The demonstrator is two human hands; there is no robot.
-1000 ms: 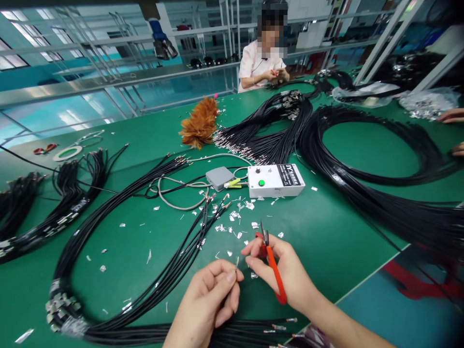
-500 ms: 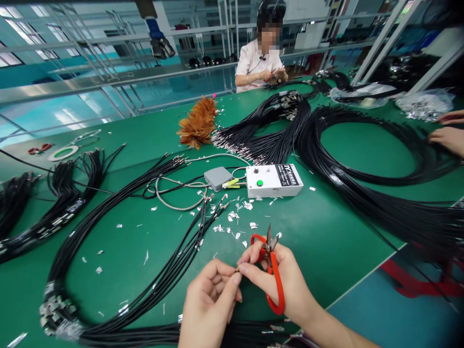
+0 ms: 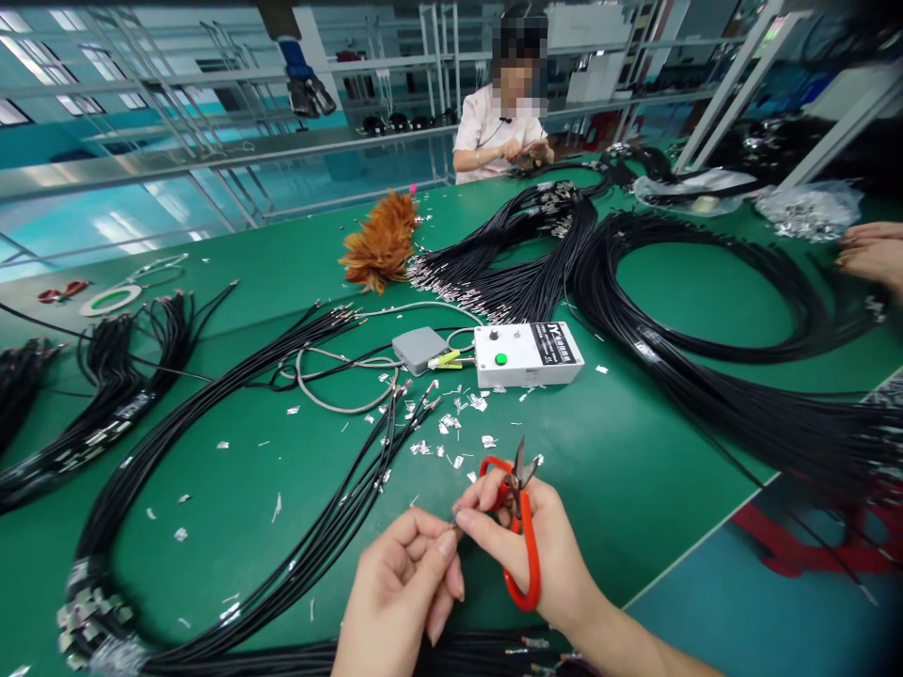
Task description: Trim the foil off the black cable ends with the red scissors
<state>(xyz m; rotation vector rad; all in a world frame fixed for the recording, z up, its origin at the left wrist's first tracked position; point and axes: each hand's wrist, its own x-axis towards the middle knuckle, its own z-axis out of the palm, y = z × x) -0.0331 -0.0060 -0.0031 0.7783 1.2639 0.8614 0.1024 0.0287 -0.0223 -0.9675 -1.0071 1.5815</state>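
Note:
My left hand (image 3: 405,588) is closed in a pinch on a thin wire end (image 3: 455,523), most of it hidden by the fingers. The thumb and forefinger of my right hand (image 3: 526,541) pinch at the same spot, fingertips almost touching the left ones. Red-handled scissors (image 3: 528,555) are hooked in my right hand, blades pointing up and slightly apart. Beneath and beside my hands lie black cables (image 3: 339,508) with stripped ends. A taped bundle with metal connectors (image 3: 91,621) sits at the lower left.
A white control box (image 3: 529,355) with a green button stands beyond my hands, beside a grey pad (image 3: 421,348). Foil scraps (image 3: 448,423) litter the green table. Large cable coils (image 3: 705,353) lie right. A feather duster (image 3: 381,243), a co-worker (image 3: 498,136) and another person's hand (image 3: 875,252) are farther off.
The whole view has shifted slightly. My fingers still pinch at the same place, with some coloured wire now showing between them. The other person's hand at the right has moved a little.

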